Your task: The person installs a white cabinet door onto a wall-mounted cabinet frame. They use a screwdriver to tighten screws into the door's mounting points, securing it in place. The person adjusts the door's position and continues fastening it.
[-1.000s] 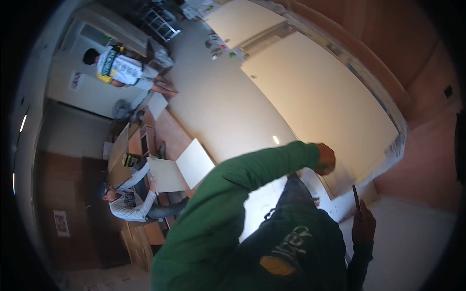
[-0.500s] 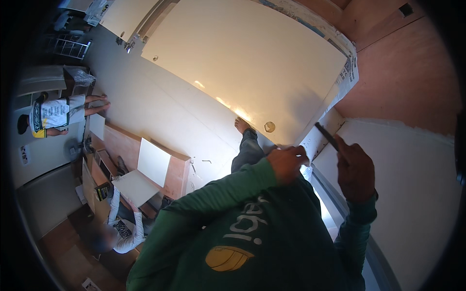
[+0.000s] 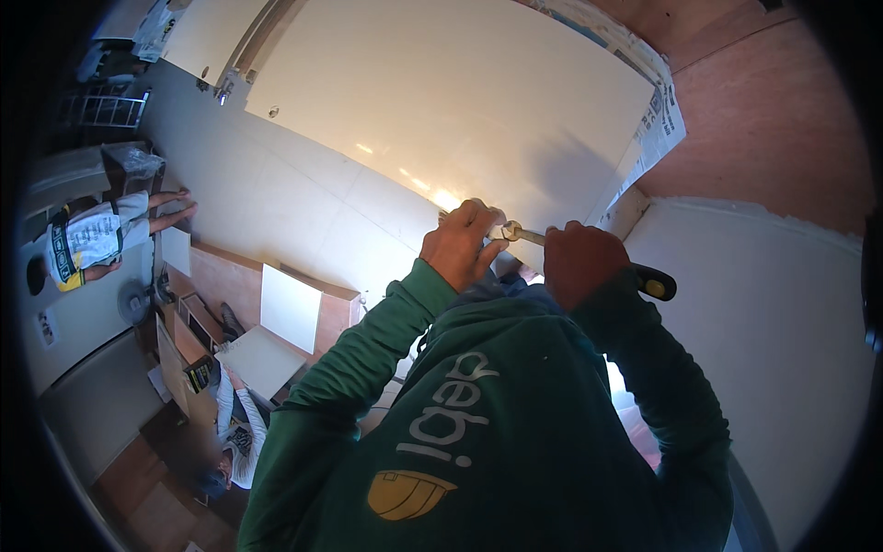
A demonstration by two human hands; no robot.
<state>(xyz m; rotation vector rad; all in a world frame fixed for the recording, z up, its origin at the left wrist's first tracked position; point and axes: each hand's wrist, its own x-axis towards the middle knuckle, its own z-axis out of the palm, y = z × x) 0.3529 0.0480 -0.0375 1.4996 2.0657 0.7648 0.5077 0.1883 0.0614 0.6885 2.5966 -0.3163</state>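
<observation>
My right hand [image 3: 586, 265] is wrapped round a hand tool with a dark, yellow-marked handle end [image 3: 656, 283]. Its narrow pale shaft [image 3: 531, 236] points left, and the tip meets a small pale round spot near the corner of a large cream panel [image 3: 441, 101]. Close against that tip is my left hand [image 3: 463, 247], its thumb and forefinger curled in from either side. Whatever lies between those fingers is too small to make out. The tool's exact kind is hidden by my grip.
Newspaper sheets [image 3: 660, 129] stick out from under the panel's right edge. Bare wood boards [image 3: 768, 120] stand at upper right. A second cream panel [image 3: 212, 37] lies at upper left. At left, one person [image 3: 92, 241] stands and another [image 3: 241, 432] works beside cabinet parts [image 3: 290, 308].
Both hands have come together at the panel's corner. My left hand moved up and left; my right hand moved left, bringing the tool's tip beside the left fingers.
</observation>
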